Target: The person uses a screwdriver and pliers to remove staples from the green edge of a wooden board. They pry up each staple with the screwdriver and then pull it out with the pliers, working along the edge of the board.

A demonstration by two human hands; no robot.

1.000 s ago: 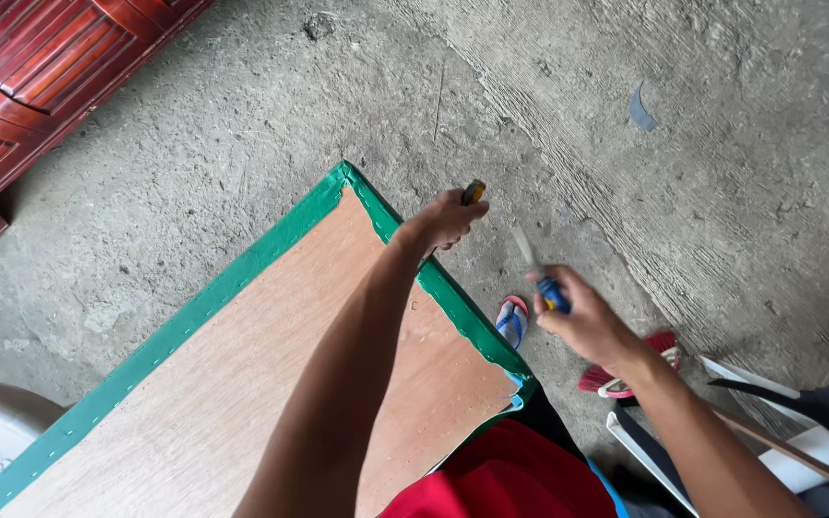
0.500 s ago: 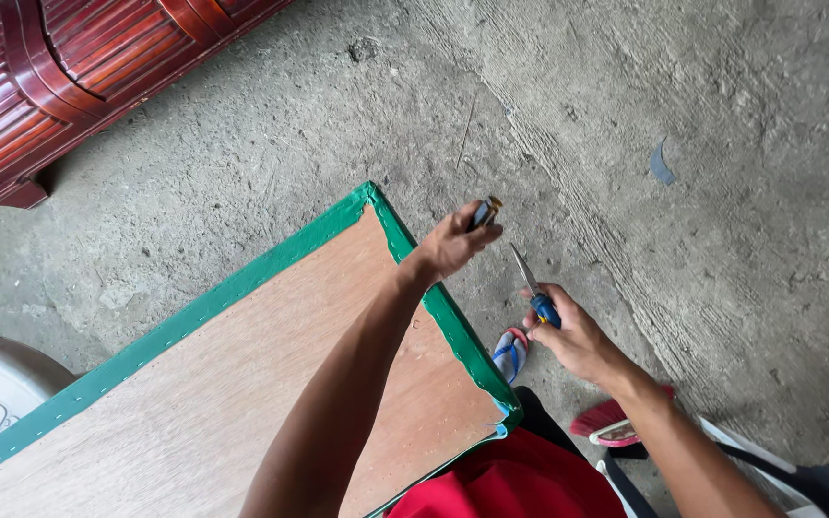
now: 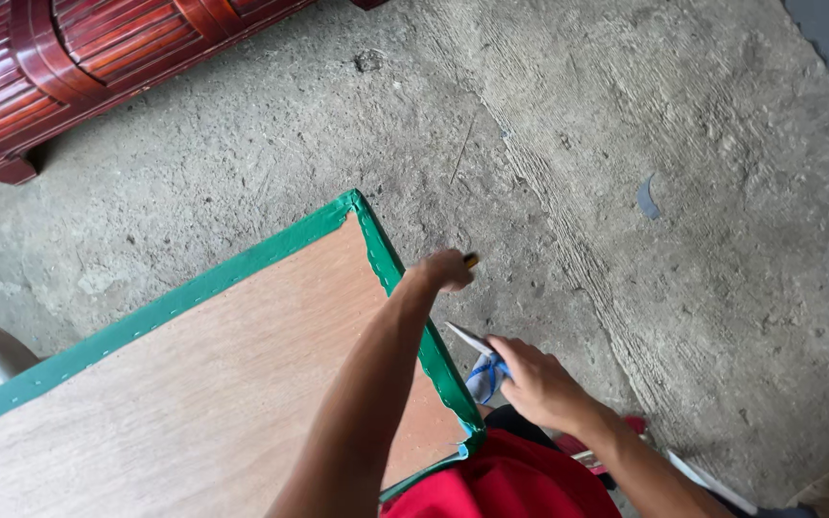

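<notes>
Right hand (image 3: 539, 384) is bringing blue-handled scissors (image 3: 477, 345) closer to the board's green fabric edge (image 3: 434, 355); left hand (image 3: 445, 270) is now gripping a small yellow-tipped tool (image 3: 471, 260) there.

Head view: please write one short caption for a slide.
Left hand at the green fabric edge of a plywood board; right hand holding scissors over concrete floor.

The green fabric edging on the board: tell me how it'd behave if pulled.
The green fabric edging is probably floppy, since it puckers along the wooden board. It likely resists pulling, lying tight around the corner. The board itself looks stiff and flat.
</notes>
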